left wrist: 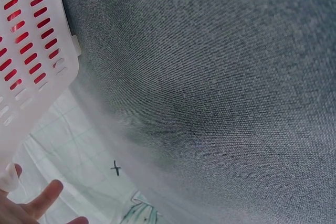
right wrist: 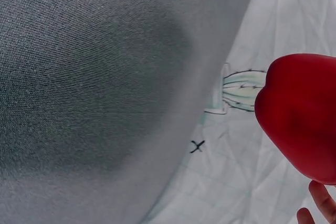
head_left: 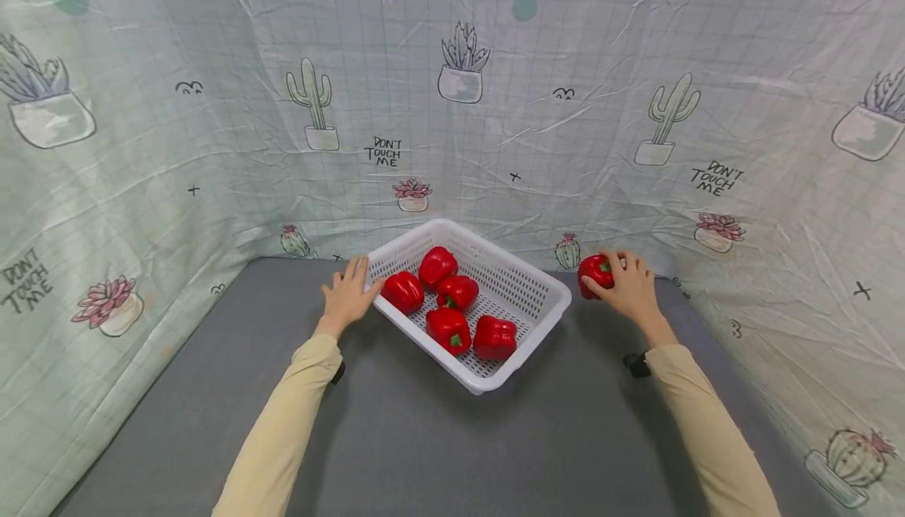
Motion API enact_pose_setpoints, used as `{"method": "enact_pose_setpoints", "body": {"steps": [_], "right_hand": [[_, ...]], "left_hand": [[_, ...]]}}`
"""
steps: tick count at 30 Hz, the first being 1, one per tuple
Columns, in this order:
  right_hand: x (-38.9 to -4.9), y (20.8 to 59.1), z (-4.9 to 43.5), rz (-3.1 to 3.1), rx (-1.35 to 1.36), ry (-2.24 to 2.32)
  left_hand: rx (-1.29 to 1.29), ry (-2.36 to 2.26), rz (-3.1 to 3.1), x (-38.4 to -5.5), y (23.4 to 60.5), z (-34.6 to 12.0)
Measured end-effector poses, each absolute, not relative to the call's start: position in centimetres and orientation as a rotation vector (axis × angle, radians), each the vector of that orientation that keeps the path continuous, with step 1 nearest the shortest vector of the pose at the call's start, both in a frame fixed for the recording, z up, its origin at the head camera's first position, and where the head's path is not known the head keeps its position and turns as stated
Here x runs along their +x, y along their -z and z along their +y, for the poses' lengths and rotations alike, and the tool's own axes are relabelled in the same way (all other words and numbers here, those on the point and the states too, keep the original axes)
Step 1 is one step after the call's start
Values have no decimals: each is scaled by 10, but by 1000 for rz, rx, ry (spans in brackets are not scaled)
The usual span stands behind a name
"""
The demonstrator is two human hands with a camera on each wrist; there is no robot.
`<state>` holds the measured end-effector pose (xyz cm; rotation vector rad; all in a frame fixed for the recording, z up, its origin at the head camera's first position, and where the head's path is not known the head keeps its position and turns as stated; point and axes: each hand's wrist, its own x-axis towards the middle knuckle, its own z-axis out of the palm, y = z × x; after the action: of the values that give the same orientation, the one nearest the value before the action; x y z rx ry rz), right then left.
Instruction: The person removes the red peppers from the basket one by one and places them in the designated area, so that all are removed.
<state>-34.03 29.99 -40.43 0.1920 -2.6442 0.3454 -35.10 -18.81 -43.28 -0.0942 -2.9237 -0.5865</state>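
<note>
My right hand (head_left: pixel 632 289) grips a red bell pepper (head_left: pixel 594 276) to the right of the basket, thumb and fingers round its side. In the right wrist view the glossy pepper (right wrist: pixel 302 116) fills the right edge, with fingertips (right wrist: pixel 321 198) just below it. A white perforated plastic basket (head_left: pixel 533 285) sits at an angle on the table and contains several red bell peppers (head_left: pixel 448 330). At its left end my left hand (head_left: pixel 348 295) touches the rim with spread, mostly straight fingers. Some of those fingers (left wrist: pixel 44 198) show beside the basket wall (left wrist: pixel 39 98) in the left wrist view.
A dark grey cloth-covered table (head_left: pixel 424 438) lies under everything. Close behind it and along both sides hangs a pale fabric curtain (head_left: pixel 396 53) printed with cacti and potted plants. Inside the basket, bare perforated floor (head_left: pixel 512 309) shows towards the right end.
</note>
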Motion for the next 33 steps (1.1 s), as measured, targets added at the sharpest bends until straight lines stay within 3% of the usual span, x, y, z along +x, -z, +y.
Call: {"method": "enact_pose_setpoints", "body": {"steps": [18,33], "right_hand": [[-370,426,300,-2887,27,-331],[-375,435,290,-2969,27,-338]], "left_hand": [[-98,604,-2917,-354,434,-186],[-75,616,-2921,-350,431,-187]]}}
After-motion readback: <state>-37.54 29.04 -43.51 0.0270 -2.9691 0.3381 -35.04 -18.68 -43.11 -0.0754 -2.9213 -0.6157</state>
